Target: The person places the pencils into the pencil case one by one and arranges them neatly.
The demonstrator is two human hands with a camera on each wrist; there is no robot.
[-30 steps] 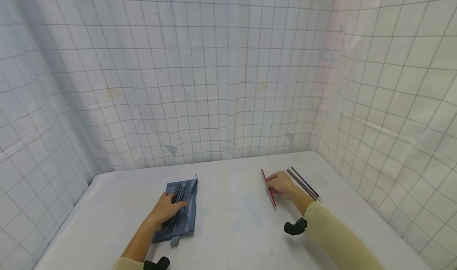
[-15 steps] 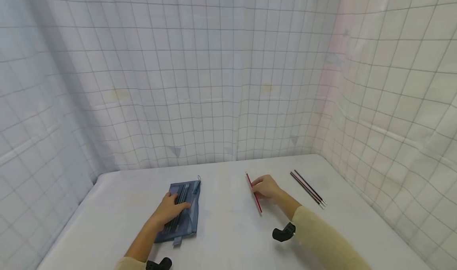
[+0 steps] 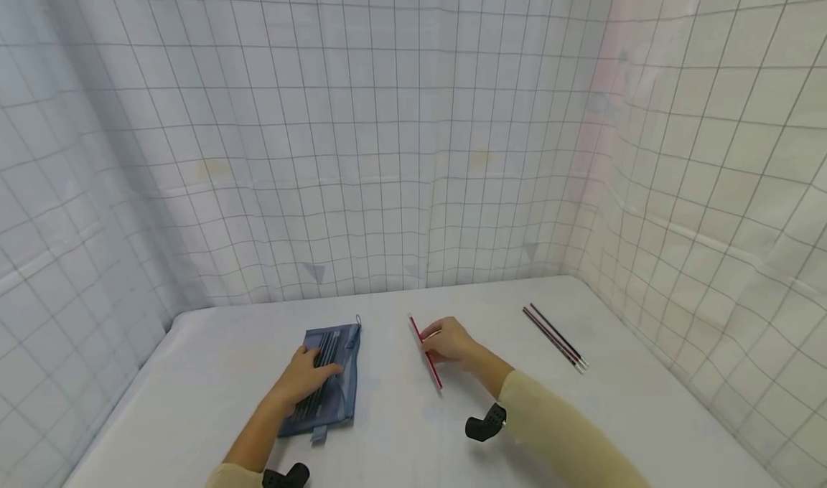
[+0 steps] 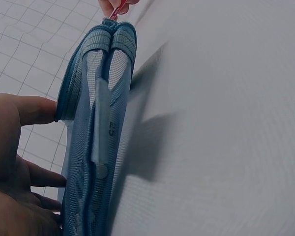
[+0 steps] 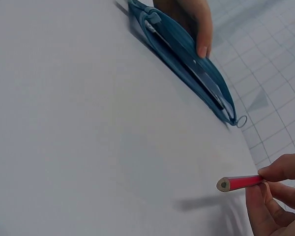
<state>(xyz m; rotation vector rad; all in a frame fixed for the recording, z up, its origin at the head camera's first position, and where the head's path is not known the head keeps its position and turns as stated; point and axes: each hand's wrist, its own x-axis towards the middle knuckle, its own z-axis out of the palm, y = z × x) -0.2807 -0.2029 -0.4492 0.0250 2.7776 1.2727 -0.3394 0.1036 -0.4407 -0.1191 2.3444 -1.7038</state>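
A blue pencil case [image 3: 347, 395] lies flat on the white table, left of the middle. Dark slim lines run lengthwise on its upper face. My left hand [image 3: 302, 382] rests on top of it with fingers spread, the thumb toward its right side. From the right wrist, the case [image 5: 174, 37] shows its zip side parted, facing my right hand. Between thumb and fingertips my right hand [image 3: 450, 341] pinches a red pencil [image 3: 434, 370] around its middle, to the right of the case. In the right wrist view, the near end of the pencil [image 5: 243, 183] casts a shadow below it.
Three dark pencils [image 3: 554, 337] with pale ends lie side by side at the table's right. Behind and to both sides hangs a white curtain [image 3: 388, 151] with a grid pattern. A loop sticks out at the case's far corner.
My right hand has moved left with the red pencil, from near the dark pencils toward the case. The left hand has stayed on the case.
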